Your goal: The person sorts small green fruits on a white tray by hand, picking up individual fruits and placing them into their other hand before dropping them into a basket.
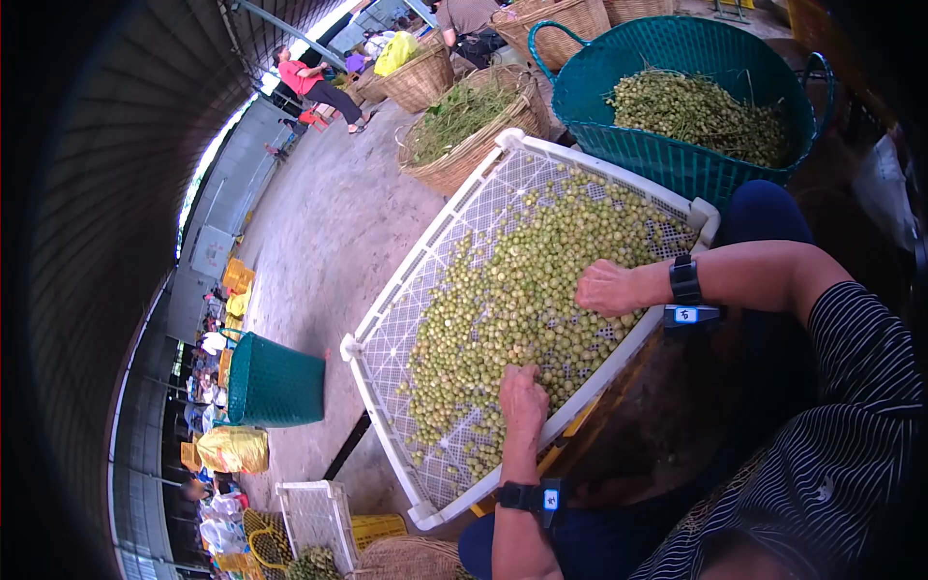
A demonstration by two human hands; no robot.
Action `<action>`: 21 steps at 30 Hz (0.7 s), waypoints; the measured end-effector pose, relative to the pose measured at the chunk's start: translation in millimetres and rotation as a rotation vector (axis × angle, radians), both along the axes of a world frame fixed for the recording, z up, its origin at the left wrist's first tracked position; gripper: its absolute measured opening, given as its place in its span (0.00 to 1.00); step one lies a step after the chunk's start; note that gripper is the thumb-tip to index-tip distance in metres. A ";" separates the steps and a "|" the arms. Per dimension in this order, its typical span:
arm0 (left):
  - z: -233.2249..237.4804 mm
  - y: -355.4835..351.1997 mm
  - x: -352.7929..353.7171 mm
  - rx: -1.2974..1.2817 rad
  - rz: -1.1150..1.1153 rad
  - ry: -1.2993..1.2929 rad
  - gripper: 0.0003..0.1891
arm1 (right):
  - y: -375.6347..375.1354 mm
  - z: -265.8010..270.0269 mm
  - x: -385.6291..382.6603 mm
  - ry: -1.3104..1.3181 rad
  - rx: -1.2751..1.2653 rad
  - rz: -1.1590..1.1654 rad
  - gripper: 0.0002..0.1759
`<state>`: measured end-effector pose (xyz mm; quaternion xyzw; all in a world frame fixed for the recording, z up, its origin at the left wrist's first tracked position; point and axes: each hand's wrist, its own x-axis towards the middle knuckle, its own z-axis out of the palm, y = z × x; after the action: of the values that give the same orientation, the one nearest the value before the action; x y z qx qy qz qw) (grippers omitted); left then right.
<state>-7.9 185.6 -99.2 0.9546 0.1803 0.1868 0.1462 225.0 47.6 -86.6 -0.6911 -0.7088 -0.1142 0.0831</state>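
Note:
A white mesh plastic tray (391, 353) lies tilted in view before me, bearing many small round yellow-green fruits (522, 280). At the tray's near side, my left hand (524, 396) rests among the fruits with its fingers curled down and closed. Farther along the same side, my right hand (613, 287) is closed like a fist, knuckles up, over the fruits. The fingertips of both hands are hidden, so what they hold cannot be seen. Each wrist wears a black strap with a small device.
Beyond the tray stands a teal woven basket (619, 155) with stemmed fruits; beside it is a wicker basket (464, 164) of green stems. Another teal basket (277, 382) and a yellow sack (232, 450) are to the left. A person (307, 77) in red is farther off.

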 end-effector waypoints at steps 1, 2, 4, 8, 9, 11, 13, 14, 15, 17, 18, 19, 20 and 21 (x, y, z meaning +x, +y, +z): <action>-0.7 0.1 -1.0 0.002 -0.005 0.000 0.12 | 0.4 2.3 -1.0 0.000 0.002 -0.005 0.05; -1.5 0.6 -2.5 0.000 -0.009 -0.004 0.11 | 1.0 5.0 -2.4 0.029 -0.038 -0.023 0.05; -0.9 2.3 1.2 0.016 -0.051 -0.023 0.11 | 0.0 6.0 0.3 0.045 -0.059 -0.079 0.05; 0.5 2.9 2.9 0.031 -0.068 -0.069 0.11 | 7.8 -2.6 0.1 0.099 0.198 -0.026 0.05; 1.1 2.8 2.6 0.028 -0.051 -0.063 0.11 | 8.5 0.7 -2.3 0.136 0.283 0.008 0.05; 1.4 2.3 2.4 0.022 -0.050 -0.063 0.11 | 8.6 6.3 -5.0 0.169 0.276 -0.003 0.05; 2.7 1.4 1.5 0.018 -0.035 -0.072 0.12 | 5.9 13.5 -8.1 0.216 0.166 -0.022 0.05; 2.9 1.6 1.3 0.019 -0.039 -0.072 0.12 | 5.0 13.9 -7.9 0.216 0.168 -0.025 0.05; 3.0 2.0 1.0 0.016 -0.034 -0.069 0.12 | 5.2 12.1 -7.0 0.242 0.170 -0.018 0.06; 1.5 3.9 0.1 0.013 -0.032 -0.065 0.12 | 6.0 8.3 -5.1 0.269 0.174 -0.014 0.06; -0.1 5.3 0.0 0.008 -0.021 -0.074 0.12 | 5.4 9.4 -4.3 0.304 0.150 -0.008 0.07; -1.5 6.3 -0.3 0.002 -0.010 -0.083 0.11 | 4.5 10.0 -3.9 0.341 0.125 -0.002 0.07; -2.8 7.2 -0.7 0.000 -0.013 -0.081 0.11 | 3.8 10.0 -4.5 0.342 0.124 -0.005 0.07; -3.2 7.8 -1.0 0.001 0.009 -0.077 0.11 | 3.1 14.7 -6.7 0.354 0.076 -0.076 0.08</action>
<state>-8.9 193.4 -102.4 0.9460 0.1787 0.2239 0.1516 218.4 50.7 -71.8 -0.7231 -0.6516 -0.0206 0.2281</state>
